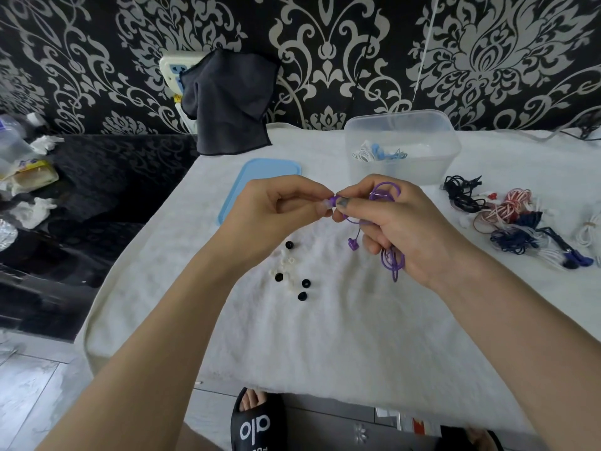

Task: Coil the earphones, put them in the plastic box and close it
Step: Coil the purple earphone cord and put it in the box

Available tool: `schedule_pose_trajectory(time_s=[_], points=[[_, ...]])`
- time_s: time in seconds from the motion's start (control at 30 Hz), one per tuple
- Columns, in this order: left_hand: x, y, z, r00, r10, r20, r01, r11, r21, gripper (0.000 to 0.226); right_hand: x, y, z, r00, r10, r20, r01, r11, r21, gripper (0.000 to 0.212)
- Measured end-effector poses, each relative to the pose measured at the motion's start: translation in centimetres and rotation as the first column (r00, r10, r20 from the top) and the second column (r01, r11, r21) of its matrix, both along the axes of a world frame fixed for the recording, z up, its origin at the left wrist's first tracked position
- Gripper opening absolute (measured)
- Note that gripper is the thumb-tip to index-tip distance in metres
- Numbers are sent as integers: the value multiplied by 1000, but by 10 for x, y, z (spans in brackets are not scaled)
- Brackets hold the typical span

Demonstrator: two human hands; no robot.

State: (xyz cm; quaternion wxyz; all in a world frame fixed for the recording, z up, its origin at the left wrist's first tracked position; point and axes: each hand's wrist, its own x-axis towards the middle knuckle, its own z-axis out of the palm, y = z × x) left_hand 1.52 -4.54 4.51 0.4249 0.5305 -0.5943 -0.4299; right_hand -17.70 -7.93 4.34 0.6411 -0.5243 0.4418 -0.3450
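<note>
purple earphones (pixel 385 203) held above the white cloth (pixel 325 336), near the open plastic box (pixel 403 148). left hand (pixel 276 213) pinches one earbud at its fingertips; right hand (pixel 396 226) pinches beside it, cord looped through curled fingers.

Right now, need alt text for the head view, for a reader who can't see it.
Two bare hands hold purple earphones above a white cloth-covered table: the left hand pinches one earbud, the right hand grips the looped cable. Behind sit an open clear plastic box holding coiled earphones and its blue lid; loose ear tips and uncoiled earphones lie nearby.
</note>
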Motion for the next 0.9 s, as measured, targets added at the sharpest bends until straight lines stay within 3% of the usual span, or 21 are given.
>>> schedule_pose_trajectory(time_s=[0.27,0.6,0.73,0.9], points=[[6,1,6,987,-99,-127,107,992,65,23,-4,0,6,990,129,57,-130,992,6,22],[11,-3,0,918,-131,-376,233,943,239,9,-7,-1,6,968,155,196,-197,955,221,9],[7,-3,2,947,-97,-305,155,973,172,10,-5,0,5,966,90,243,-163,940,300,5],[0,2,5,988,-53,-142,51,999,-19,8,-2,2,5,946,-11,324,-123,912,391,16]])
